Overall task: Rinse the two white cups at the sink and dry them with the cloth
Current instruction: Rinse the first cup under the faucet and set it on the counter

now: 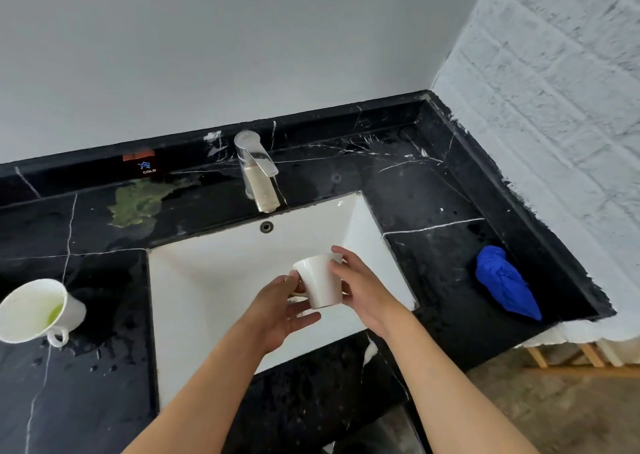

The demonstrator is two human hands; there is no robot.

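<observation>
Head view: a glossy white tapered cup (320, 280) is held tilted over the rectangular white sink (214, 273), the left hand (277, 311) curled at its handle side, the right hand (363, 291) with fingers (341, 256) wrapped on its wall. A second white cup (38, 310) with green residue stands on the wet black veined-marble counter (433, 194) at left. A crumpled blue cloth (504, 282) lies at right. A metal faucet (258, 169) stands behind the basin.

You face plain grey wall (214, 48) behind black marble counter (426, 190), white veins running through. White-painted brick wall (561, 83) along counter's right edge. Brownish concrete floor (554, 415) past near right corner; wooden frame (585, 360) there. Even, soft light.
</observation>
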